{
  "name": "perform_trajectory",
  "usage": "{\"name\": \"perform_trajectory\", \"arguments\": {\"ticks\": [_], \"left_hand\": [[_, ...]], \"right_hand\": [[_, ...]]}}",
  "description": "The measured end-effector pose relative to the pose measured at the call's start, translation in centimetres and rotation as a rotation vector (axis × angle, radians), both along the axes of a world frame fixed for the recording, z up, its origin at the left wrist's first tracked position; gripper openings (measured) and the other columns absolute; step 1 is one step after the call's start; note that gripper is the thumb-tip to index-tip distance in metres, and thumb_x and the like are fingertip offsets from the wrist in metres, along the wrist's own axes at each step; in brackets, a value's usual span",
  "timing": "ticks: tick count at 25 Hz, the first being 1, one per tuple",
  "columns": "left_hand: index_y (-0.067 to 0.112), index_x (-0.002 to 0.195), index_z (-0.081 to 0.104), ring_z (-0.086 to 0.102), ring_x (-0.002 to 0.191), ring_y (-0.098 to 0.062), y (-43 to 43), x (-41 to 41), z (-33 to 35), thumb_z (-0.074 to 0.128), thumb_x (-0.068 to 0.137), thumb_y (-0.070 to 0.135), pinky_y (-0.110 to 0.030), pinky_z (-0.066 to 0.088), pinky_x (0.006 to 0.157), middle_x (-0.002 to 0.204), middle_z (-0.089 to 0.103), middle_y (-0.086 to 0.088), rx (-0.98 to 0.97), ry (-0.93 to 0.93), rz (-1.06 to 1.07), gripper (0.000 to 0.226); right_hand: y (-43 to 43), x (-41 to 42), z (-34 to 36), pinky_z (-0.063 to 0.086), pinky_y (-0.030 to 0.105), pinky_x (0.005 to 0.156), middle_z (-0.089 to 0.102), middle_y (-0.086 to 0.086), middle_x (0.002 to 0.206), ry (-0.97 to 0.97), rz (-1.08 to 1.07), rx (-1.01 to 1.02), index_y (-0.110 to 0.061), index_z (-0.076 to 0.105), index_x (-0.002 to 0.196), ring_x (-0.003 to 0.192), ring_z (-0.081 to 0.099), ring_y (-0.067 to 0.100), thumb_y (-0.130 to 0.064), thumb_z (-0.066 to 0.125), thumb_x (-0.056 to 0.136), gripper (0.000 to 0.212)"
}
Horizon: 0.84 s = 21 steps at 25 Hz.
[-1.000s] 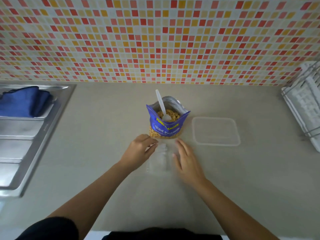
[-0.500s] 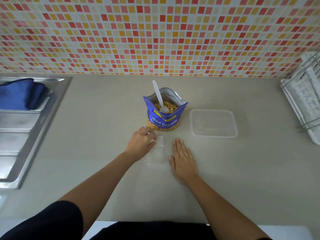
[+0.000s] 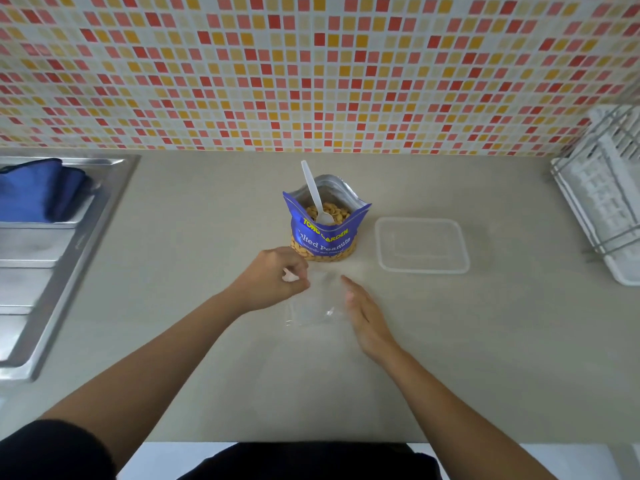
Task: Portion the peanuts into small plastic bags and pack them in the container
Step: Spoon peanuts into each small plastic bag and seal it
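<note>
Centrally — left hand [image 3: 277, 277], pinching plastic bag [image 3: 317, 304]

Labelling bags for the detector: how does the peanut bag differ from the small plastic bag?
The peanut bag is blue, printed; the small plastic bag is clear. The peanut bag stands upright holding peanuts and a spoon; the small plastic bag lies flat, seemingly empty. Both rest on the counter.
</note>
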<state>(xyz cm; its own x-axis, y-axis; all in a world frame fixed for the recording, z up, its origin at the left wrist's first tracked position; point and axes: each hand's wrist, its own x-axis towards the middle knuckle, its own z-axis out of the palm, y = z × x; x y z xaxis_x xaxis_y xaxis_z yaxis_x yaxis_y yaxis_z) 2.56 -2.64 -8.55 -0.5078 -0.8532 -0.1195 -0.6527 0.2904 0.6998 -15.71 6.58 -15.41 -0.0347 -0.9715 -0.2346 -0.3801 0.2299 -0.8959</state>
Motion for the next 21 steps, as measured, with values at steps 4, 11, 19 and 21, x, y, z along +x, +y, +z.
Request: {"name": "perform_trajectory", "arguments": {"ticks": [4, 11, 19, 21], "left_hand": [[0.008, 0.075, 0.067, 0.06, 0.067, -0.004, 0.9, 0.3, 3.4, 0.069, 0.079, 0.008, -0.014, 0.048, 0.068, 0.071, 0.068, 0.002, 0.401, 0.374, 0.211, 0.005], [0.011, 0.065, 0.072, 0.066, 0.068, -0.007, 1.5, 0.0, 4.8, 0.059, 0.084, -0.001, -0.016, 0.055, 0.072, 0.065, 0.071, 0.002, 0.529, 0.633, 0.304, 0.026], [0.018, 0.084, 0.058, 0.058, 0.059, -0.012, 1.6, -0.8, 4.5, 0.068, 0.078, 0.004, -0.02, 0.047, 0.062, 0.063, 0.066, -0.004, 0.361, 0.52, 0.371, 0.018], [0.019, 0.086, 0.064, 0.056, 0.058, -0.012, 1.1, -0.9, 4.9, 0.066, 0.079, 0.007, -0.018, 0.043, 0.059, 0.065, 0.065, -0.006, 0.358, 0.476, 0.335, 0.014]], "right_hand": [[0.4, 0.5, 4.0, 0.041, 0.013, 0.065, 0.063, -0.017, 0.076, -0.267, -0.127, -0.038, -0.031, 0.062, 0.103, 0.066, 0.053, 0.004, -0.035, 0.069, 0.079, 0.026], [-1.1, -2.0, 7.4, 0.052, 0.013, 0.073, 0.073, -0.007, 0.075, -0.473, -0.087, 0.025, -0.025, 0.064, 0.098, 0.074, 0.068, 0.004, -0.004, 0.063, 0.082, 0.026], [-1.3, -2.7, 8.0, 0.047, 0.022, 0.075, 0.065, -0.002, 0.091, -0.242, -0.105, -0.077, -0.036, 0.058, 0.103, 0.074, 0.064, 0.007, -0.012, 0.068, 0.081, 0.035], [-1.6, -2.8, 8.0, 0.046, 0.021, 0.071, 0.056, -0.003, 0.089, -0.247, -0.151, -0.099, -0.036, 0.057, 0.101, 0.068, 0.062, 0.006, -0.012, 0.07, 0.079, 0.035]]}}
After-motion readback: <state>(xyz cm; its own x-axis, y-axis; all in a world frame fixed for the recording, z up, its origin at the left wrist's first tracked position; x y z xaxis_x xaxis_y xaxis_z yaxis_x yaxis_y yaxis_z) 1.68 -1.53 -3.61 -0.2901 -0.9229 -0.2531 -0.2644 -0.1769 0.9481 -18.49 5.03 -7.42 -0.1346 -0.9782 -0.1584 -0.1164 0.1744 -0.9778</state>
